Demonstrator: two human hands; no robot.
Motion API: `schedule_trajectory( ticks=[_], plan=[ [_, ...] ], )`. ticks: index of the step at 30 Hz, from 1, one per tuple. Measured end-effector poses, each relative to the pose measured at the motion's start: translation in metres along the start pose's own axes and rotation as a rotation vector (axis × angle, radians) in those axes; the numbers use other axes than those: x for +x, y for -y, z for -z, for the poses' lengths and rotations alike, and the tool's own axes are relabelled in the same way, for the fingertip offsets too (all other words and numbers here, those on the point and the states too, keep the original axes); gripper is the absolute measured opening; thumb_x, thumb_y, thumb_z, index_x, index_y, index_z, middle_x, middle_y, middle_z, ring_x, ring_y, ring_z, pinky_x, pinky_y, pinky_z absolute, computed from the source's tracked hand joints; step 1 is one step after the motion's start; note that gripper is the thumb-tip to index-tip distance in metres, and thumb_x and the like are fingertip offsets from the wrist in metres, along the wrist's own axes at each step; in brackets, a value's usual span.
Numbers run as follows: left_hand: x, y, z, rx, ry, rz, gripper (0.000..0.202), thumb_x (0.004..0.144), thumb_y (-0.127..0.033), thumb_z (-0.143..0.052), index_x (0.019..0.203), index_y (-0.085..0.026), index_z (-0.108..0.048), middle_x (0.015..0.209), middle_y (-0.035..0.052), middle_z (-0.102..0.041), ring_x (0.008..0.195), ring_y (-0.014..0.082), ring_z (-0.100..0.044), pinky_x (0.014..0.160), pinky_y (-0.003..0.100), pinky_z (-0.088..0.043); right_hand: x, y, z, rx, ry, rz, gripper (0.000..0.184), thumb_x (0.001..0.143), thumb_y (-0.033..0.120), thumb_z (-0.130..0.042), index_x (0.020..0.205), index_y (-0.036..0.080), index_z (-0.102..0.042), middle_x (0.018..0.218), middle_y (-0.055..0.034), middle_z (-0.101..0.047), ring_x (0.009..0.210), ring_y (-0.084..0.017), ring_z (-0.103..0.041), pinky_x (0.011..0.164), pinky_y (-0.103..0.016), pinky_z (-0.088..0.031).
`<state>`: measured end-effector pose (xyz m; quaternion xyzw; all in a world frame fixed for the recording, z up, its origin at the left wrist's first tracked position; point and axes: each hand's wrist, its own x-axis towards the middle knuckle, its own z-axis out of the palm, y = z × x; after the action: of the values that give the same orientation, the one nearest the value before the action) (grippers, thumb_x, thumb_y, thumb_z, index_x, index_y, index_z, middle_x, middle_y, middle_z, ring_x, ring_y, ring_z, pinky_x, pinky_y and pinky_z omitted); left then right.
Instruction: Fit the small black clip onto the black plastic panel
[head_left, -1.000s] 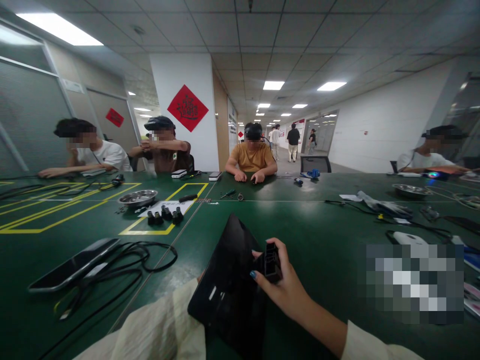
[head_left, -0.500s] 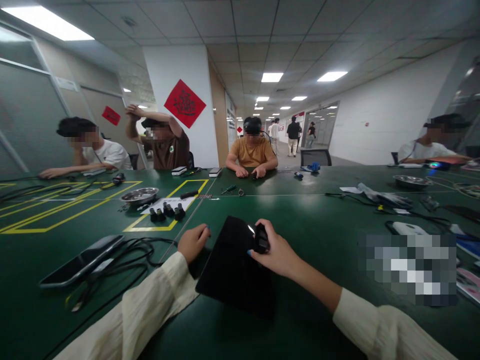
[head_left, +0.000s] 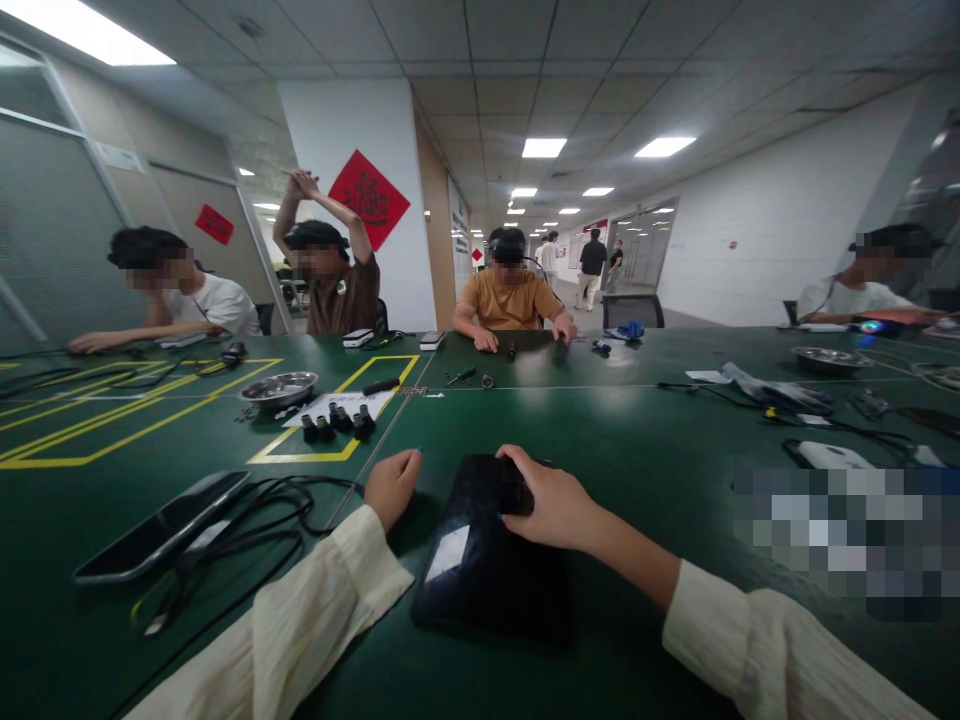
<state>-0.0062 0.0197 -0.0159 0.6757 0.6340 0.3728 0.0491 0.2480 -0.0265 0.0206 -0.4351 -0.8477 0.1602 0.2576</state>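
Observation:
A black glossy tablet [head_left: 480, 560] lies flat on the green table [head_left: 637, 440] in front of me. My right hand [head_left: 547, 500] rests on its far edge, fingers wrapped round a small black plastic part [head_left: 511, 492] that is mostly hidden. My left hand [head_left: 391, 486] sits on the table just left of the tablet's far corner, fingers curled under, with nothing visible in it. Both arms wear cream sleeves.
A phone [head_left: 161, 525] and tangled black cables [head_left: 255, 530] lie at my left. Further off are a metal bowl [head_left: 277, 388], small black parts [head_left: 337, 422] on a paper inside yellow tape lines, and tools [head_left: 465, 377]. Several people sit round the table; one stretches both arms overhead.
The tablet went from tilted up to lying flat on the table. My right hand came down with the black part onto its far edge. My left hand came out beside it.

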Motion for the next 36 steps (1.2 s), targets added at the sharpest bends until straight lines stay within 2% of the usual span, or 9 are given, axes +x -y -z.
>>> schedule_trajectory(
  ticks=[11,16,22,26,28,30,32,34,36],
  plan=[
    [-0.005,-0.007,0.003,-0.148,0.017,0.024,0.038,0.083,-0.041,-0.027,0.055,-0.019,-0.039,0.042,-0.0041,-0.043,0.046,0.0118,-0.044,0.051,0.023,-0.030,-0.002,-0.002,-0.001,0.040,0.031,0.030,0.069,0.065,0.028,-0.061,0.127,0.029,-0.030,0.090,-0.0001,-0.064,0.079,-0.020,-0.061,0.072,-0.031,-0.041],
    [-0.009,-0.011,0.005,-0.158,-0.012,-0.065,0.036,0.082,-0.038,-0.028,0.051,-0.019,-0.035,0.042,-0.0034,-0.040,0.046,0.0111,-0.041,0.048,0.022,-0.028,0.000,-0.008,-0.003,0.129,0.060,0.066,0.073,0.062,0.025,-0.063,0.127,0.029,-0.029,0.091,0.0008,-0.064,0.078,-0.018,-0.062,0.072,-0.030,-0.042],
    [-0.012,-0.014,0.005,-0.076,0.037,-0.180,0.039,0.083,-0.038,-0.027,0.051,-0.018,-0.034,0.045,-0.0032,-0.037,0.046,0.0097,-0.036,0.049,0.023,-0.025,-0.003,-0.008,-0.005,0.214,0.114,0.119,0.076,0.060,0.022,-0.064,0.127,0.030,-0.029,0.093,0.0012,-0.063,0.081,-0.017,-0.062,0.076,-0.030,-0.043],
    [-0.011,-0.015,0.006,-0.033,0.062,-0.218,0.038,0.082,-0.037,-0.028,0.050,-0.018,-0.034,0.044,-0.0033,-0.035,0.046,0.0095,-0.034,0.049,0.023,-0.023,-0.004,-0.009,0.000,0.271,0.187,0.189,0.085,0.064,0.024,-0.064,0.136,0.027,-0.018,0.108,-0.0054,-0.059,0.095,-0.019,-0.058,0.084,-0.033,-0.041],
    [-0.010,-0.015,0.006,-0.029,0.071,-0.234,0.038,0.083,-0.037,-0.027,0.050,-0.018,-0.033,0.044,-0.0036,-0.033,0.045,0.0094,-0.034,0.049,0.023,-0.023,-0.004,-0.006,0.006,0.240,0.218,0.166,0.101,0.062,0.034,-0.068,0.140,0.023,-0.006,0.127,-0.0143,-0.046,0.115,-0.026,-0.046,0.093,-0.039,-0.035],
    [-0.010,-0.014,0.005,-0.034,0.054,-0.234,0.038,0.083,-0.037,-0.027,0.050,-0.018,-0.033,0.045,-0.0039,-0.032,0.045,0.0095,-0.035,0.049,0.023,-0.023,-0.007,0.003,0.015,0.118,0.256,0.071,0.121,0.051,0.047,-0.074,0.141,0.017,0.002,0.140,-0.0219,-0.025,0.130,-0.035,-0.019,0.100,-0.050,-0.023],
    [-0.010,-0.013,0.005,-0.055,0.021,-0.219,0.037,0.083,-0.036,-0.028,0.052,-0.018,-0.036,0.046,-0.0038,-0.035,0.046,0.0099,-0.037,0.049,0.023,-0.024,-0.014,0.020,0.021,-0.074,0.250,-0.032,0.133,0.040,0.054,-0.076,0.141,0.014,0.001,0.144,-0.0243,-0.009,0.131,-0.041,0.006,0.101,-0.057,-0.009],
    [-0.010,-0.012,0.005,-0.093,-0.008,-0.199,0.035,0.083,-0.035,-0.028,0.057,-0.017,-0.042,0.048,-0.0035,-0.039,0.049,0.0107,-0.041,0.051,0.023,-0.027,-0.026,0.041,0.022,-0.251,0.164,-0.037,0.125,0.044,0.052,-0.076,0.142,0.016,-0.007,0.146,-0.0224,-0.003,0.130,-0.040,0.014,0.102,-0.057,-0.002],
    [-0.010,-0.010,0.004,-0.120,-0.018,-0.186,0.034,0.083,-0.035,-0.028,0.060,-0.017,-0.045,0.050,-0.0033,-0.042,0.051,0.0110,-0.043,0.052,0.022,-0.029,-0.040,0.060,0.013,-0.323,0.084,0.093,0.100,0.061,0.050,-0.068,0.141,0.021,-0.015,0.147,-0.0168,-0.005,0.132,-0.036,0.010,0.104,-0.055,-0.004]
  ],
)
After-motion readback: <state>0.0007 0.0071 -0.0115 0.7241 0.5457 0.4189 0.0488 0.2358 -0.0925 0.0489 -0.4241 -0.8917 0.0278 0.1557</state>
